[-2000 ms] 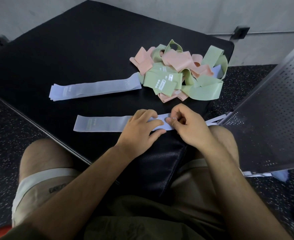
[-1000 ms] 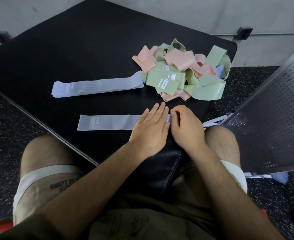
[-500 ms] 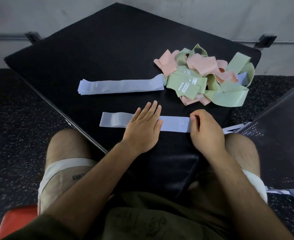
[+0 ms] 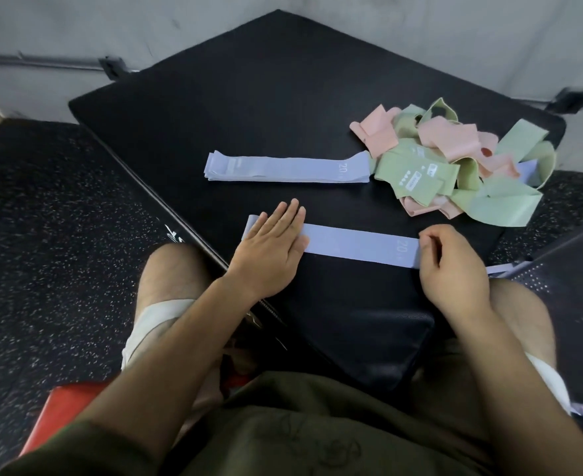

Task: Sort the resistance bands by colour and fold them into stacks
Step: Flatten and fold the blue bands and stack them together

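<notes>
left hand (image 4: 271, 247): flat, fingers straight, pressing lilac band's left end
right hand (image 4: 449, 266): fingers curled, pinching its right end
lilac band (image 4: 355, 246): flat on black mat (image 4: 248, 108)
lilac stack (image 4: 283, 170): behind it
green/pink pile (image 4: 455, 166): far right

Left hand (image 4: 268, 243) flat on lilac band (image 4: 355, 243), right hand (image 4: 449, 261) pinching its end

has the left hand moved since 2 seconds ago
Yes. The left hand has slid left along the flat lavender fabric band, from beside the right hand to near its left end, judged against the stacked lavender bands behind.
</notes>
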